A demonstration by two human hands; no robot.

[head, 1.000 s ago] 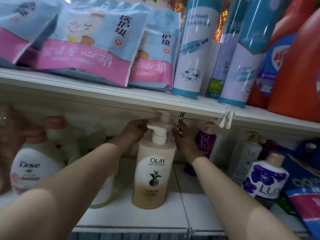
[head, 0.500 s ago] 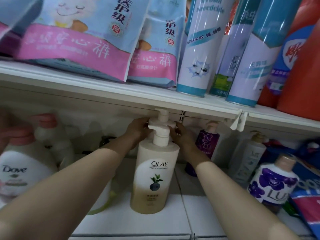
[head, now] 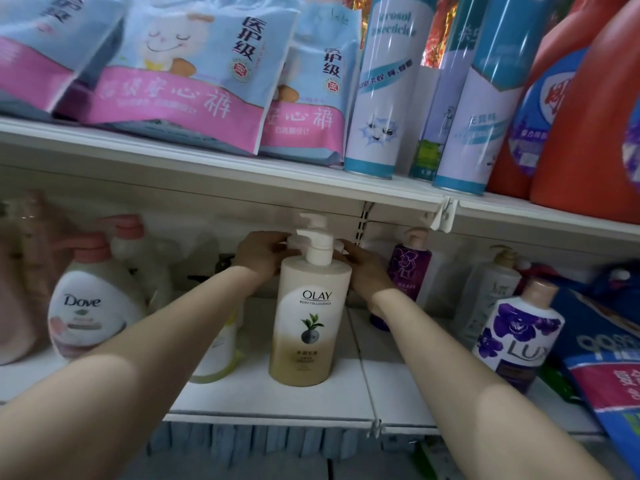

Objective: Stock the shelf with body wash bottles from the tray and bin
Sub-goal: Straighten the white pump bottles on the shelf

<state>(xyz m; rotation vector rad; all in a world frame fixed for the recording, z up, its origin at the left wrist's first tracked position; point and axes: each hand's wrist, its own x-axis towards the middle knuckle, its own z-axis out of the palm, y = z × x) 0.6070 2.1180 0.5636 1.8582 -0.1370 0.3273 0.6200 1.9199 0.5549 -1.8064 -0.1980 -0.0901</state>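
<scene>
Head view: your left hand (head: 263,252) and right hand (head: 363,268) curl their fingers around the white pump of the cream Olay plastic bottle (head: 308,320), upright on the white shelf (head: 277,396), Dove bottle (head: 90,306) at nine o'clock

The beige pump bottle (head: 306,323) reads OLAY, the white bottle (head: 86,306) Dove, the purple-flowered bottle (head: 519,337) LUX.

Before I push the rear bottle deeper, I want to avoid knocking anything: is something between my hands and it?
Yes. The Olay bottle stands in front; both hands, left and right, reach around its pump to a white bottle behind it, mostly hidden.
</scene>
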